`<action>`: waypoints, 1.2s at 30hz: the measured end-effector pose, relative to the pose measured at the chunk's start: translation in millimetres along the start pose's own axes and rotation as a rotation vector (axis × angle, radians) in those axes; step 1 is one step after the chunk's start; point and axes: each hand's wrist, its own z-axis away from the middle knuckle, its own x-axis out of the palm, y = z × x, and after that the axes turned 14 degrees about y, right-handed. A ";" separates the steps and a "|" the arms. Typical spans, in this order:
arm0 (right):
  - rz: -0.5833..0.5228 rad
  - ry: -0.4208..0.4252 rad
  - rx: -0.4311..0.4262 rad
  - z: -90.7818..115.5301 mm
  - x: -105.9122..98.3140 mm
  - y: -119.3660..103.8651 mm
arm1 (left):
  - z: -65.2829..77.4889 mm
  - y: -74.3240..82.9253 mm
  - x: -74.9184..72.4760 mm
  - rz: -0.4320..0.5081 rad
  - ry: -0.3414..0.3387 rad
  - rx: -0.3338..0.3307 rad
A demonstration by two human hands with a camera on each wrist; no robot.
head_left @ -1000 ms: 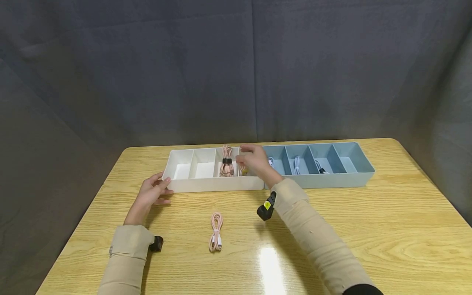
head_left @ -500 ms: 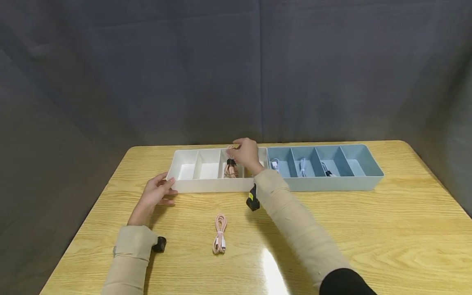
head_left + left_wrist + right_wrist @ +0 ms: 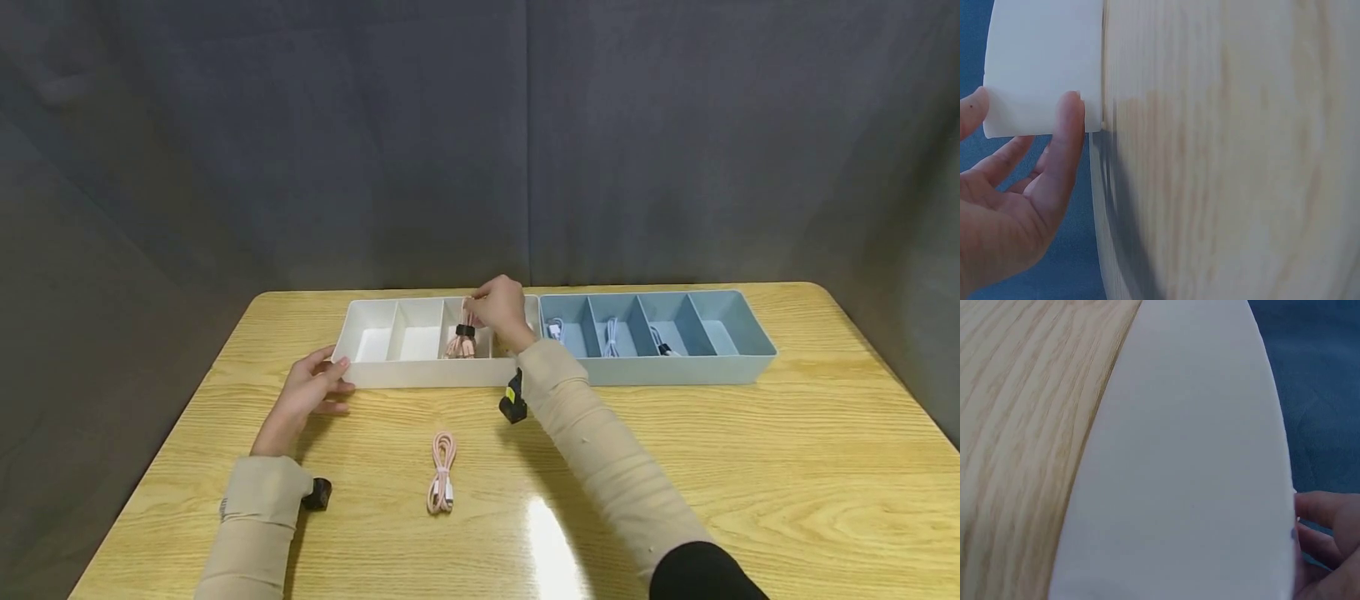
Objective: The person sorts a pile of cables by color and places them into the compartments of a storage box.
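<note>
In the head view my left hand [image 3: 307,387] rests on the left front corner of the white divided box [image 3: 435,375], thumb at the rim. The left wrist view shows its fingers fairly straight against the box's wall [image 3: 1047,69]. My right hand [image 3: 501,310] pinches the top of a coiled pink cable [image 3: 462,346] bound with a black strap, in the white box's third compartment from the left. In the right wrist view the box wall hides the cable and most of the right hand [image 3: 1332,544]. Another coiled pink cable [image 3: 442,473] lies on the table before the box.
A blue divided box [image 3: 675,372] stands end to end with the white one, to its right. Several of its compartments hold cables, including a pale coiled one [image 3: 611,337] and one with a black tie [image 3: 663,343]. A dark curtain [image 3: 450,150] hangs behind the wooden table [image 3: 750,483].
My right hand has moved left from the white box's rightmost compartment to the third, and now grips the strapped pink cable's top. The left hand has stayed at the box corner.
</note>
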 end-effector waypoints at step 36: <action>-0.310 -0.105 0.187 26.0 -46.1 1.0 | -4.3 0.0 2.2 -0.010 0.019 -0.002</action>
